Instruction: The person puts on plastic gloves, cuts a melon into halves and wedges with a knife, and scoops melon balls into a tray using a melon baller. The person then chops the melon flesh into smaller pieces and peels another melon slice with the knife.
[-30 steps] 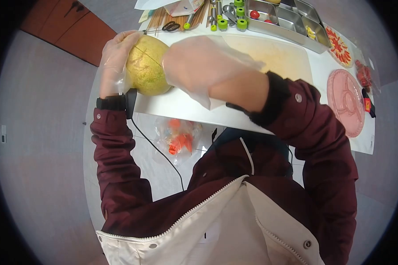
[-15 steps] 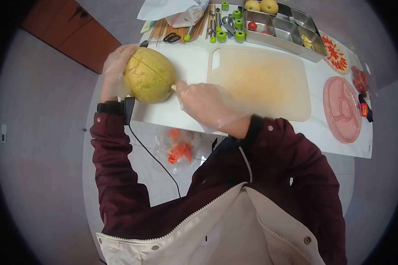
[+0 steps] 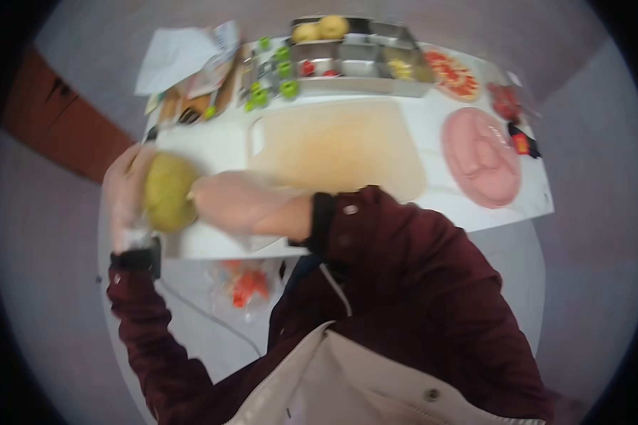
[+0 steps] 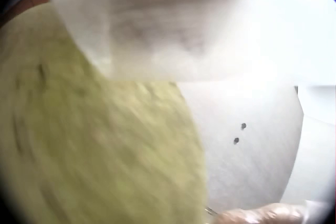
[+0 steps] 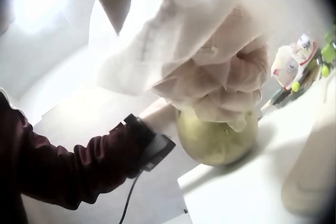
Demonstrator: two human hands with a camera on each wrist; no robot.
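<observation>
A large yellow-green melon (image 3: pixel 169 193) sits at the table's left front corner, blurred in the head view; it fills much of the left wrist view. My left hand (image 3: pixel 126 188), in a clear plastic glove, holds the melon's left side. Close against its right side is my gloved right hand (image 3: pixel 237 202), fingers curled round a thin tool (image 3: pixel 191 196) whose pale end shows by the thumb. A thin metallic bit (image 4: pixel 210 211) shows beside the right fingers in the left wrist view. The glove hides most of the tool, and I cannot tell its kind.
A pale cutting board (image 3: pixel 404 177) lies right of the melon. Behind it are a steel compartment tray (image 3: pixel 376 86) with fruit and several green-ended tools (image 3: pixel 289 88). A pink divided plate (image 3: pixel 455 173) and a plate of red and yellow pieces (image 3: pixel 452 74) are at right.
The right hand has come down from over the melon's right side to its lower right, still close to it. The head view has swung, shifting the table left. The left hand stays on the melon.
</observation>
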